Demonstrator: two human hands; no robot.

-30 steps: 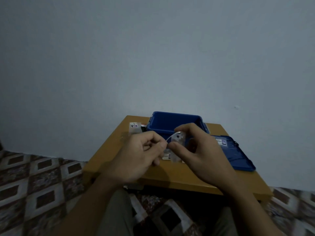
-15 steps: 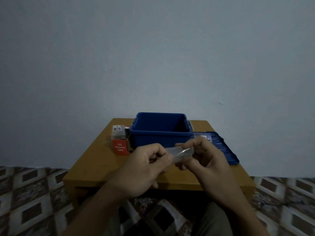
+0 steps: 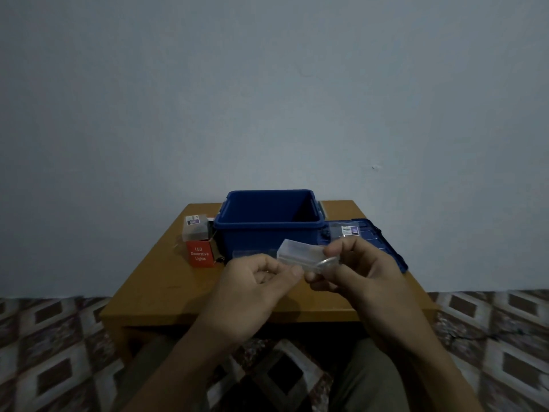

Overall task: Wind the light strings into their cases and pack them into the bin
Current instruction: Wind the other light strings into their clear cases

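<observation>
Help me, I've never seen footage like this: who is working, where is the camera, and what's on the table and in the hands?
No machine here: a person works with bare hands, filmed by a camera on their head looking forward and down. The right hand grips a clear plastic case above a wooden table. The left hand curls its fingers at the case's end; whether it pinches a wire is too dim to tell. On the table stand an open blue bin, a blue lid lying to its right, and a red box marked LED Decorative Lights at left, with a small clear case atop or behind it.
</observation>
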